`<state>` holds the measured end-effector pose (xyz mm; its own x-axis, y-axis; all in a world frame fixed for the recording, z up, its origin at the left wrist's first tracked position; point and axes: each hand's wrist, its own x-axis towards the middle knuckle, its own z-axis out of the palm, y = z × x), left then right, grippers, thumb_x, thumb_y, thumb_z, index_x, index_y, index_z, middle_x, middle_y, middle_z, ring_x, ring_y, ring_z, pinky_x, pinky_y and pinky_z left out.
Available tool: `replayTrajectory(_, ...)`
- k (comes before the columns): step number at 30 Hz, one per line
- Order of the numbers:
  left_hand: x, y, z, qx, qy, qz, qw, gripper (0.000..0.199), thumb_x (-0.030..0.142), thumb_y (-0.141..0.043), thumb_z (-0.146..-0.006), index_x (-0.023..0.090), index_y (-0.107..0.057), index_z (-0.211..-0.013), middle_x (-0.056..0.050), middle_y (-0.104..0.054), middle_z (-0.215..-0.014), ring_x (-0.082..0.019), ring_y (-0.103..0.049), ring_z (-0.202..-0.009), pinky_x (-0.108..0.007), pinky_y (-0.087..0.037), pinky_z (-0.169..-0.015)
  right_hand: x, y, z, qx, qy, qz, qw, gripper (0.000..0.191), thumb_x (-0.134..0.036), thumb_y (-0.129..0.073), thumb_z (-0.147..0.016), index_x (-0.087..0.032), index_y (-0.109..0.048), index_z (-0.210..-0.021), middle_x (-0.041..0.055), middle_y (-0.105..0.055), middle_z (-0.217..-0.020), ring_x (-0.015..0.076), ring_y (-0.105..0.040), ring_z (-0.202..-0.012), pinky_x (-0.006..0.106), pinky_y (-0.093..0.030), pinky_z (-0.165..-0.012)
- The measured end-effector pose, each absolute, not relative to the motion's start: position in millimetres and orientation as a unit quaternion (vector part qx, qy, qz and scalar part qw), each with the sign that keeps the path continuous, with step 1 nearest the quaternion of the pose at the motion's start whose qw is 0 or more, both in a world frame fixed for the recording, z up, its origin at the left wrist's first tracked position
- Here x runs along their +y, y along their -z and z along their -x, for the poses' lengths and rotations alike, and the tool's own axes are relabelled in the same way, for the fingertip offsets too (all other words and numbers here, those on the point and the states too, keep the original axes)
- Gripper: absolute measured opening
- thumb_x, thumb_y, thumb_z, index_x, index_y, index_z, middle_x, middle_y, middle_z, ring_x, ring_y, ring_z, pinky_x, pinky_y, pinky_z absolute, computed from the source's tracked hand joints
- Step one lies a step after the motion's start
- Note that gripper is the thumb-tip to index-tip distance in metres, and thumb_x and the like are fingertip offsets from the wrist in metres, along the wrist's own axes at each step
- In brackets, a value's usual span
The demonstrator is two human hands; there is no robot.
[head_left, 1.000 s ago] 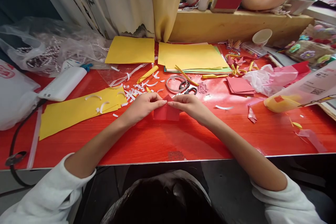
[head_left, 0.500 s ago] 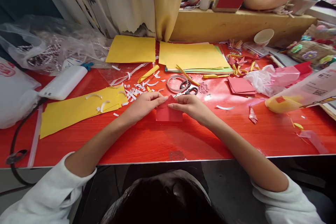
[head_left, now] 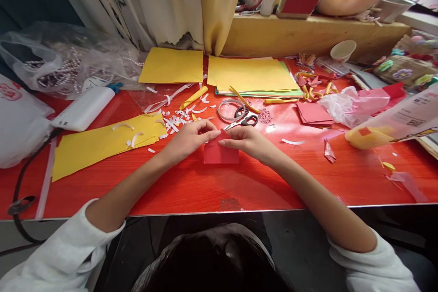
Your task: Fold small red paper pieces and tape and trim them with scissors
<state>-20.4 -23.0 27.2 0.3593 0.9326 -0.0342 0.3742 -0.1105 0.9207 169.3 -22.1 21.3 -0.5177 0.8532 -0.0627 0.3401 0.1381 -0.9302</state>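
Note:
A small piece of red paper (head_left: 221, 154) is held between my hands over the red table, its upper part folded to a point. My left hand (head_left: 195, 138) pinches its upper left side with thumb and fingers. On the right side, my right hand (head_left: 247, 140) grips it, the thumb lying across the front. Fingers cover parts of both upper edges. Just beyond the hands lie black-handled scissors (head_left: 249, 120) and a roll of clear tape (head_left: 226, 110). White paper snippets (head_left: 174, 123) are scattered beside my left hand.
Yellow strips (head_left: 102, 146) lie on the left, near a white power bank (head_left: 84, 108). Yellow sheets (head_left: 251, 74) are stacked at the back. To the right are red paper squares (head_left: 314, 114), crumpled tissue (head_left: 342, 105) and a plastic bag with yellow contents (head_left: 371, 136).
My hands and the red paper sit slightly lower in the view, with more of the scissors showing above them. Both hands keep their pinch on the paper.

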Motion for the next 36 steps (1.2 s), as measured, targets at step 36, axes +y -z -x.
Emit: replayTrajectory(36, -27.0, -38.2, 20.5, 0.455, -0.250, -0.697, 0.495, 0.027, 0.043, -0.052, -0.079, 0.017, -0.054, -0.074, 0.002, -0.049, -0.071, -0.011, -0.044, -0.066, -0.021, -0.035, -0.061, -27.6, -25.3, -165.4, -0.735, -0.395, 0.433, 0.342, 0.032, -0.034, -0.045, -0.086, -0.015, -0.047, -0.060, -0.0019, -0.038, -0.060, 0.0095, -0.034, -0.058, 0.024, -0.024, -0.053)
